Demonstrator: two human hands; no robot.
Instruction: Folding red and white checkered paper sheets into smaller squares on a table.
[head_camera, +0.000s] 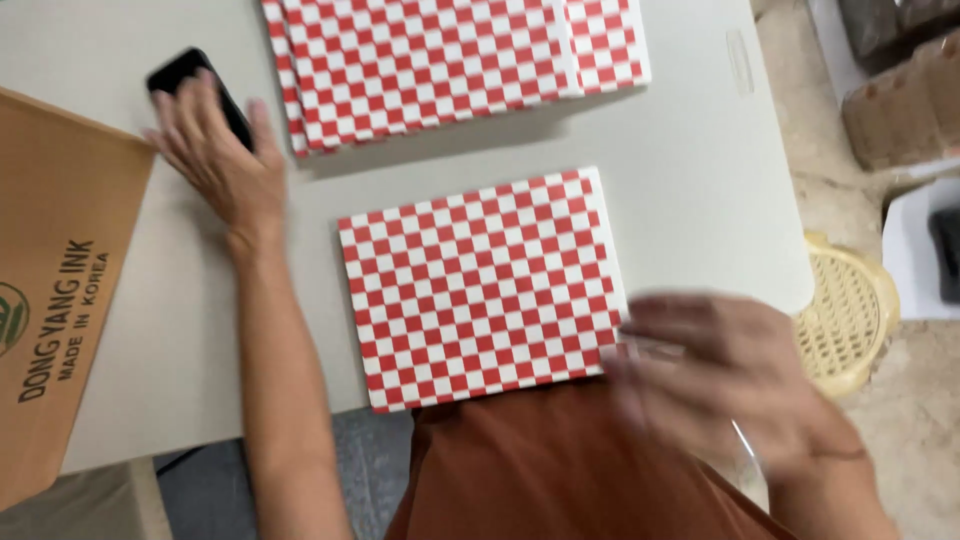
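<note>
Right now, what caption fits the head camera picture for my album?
Left hand on a black phone, blurred right hand touching a red-and-white checkered sheet.

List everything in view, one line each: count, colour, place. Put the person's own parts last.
checkered sheet: one, red and white, flat at the table's near edge, centre
checkered stack: one pile, red and white, far side of the table
phone: one, black, far left, under the left hand's fingers
cardboard box: one, brown, left edge
table: one, pale grey
woven stool: one, pale yellow, on the floor to the right
rust-brown garment: one, below the sheet
left hand: flat, open, on the phone
right hand: blurred, at the sheet's near right corner; grip unclear
</note>
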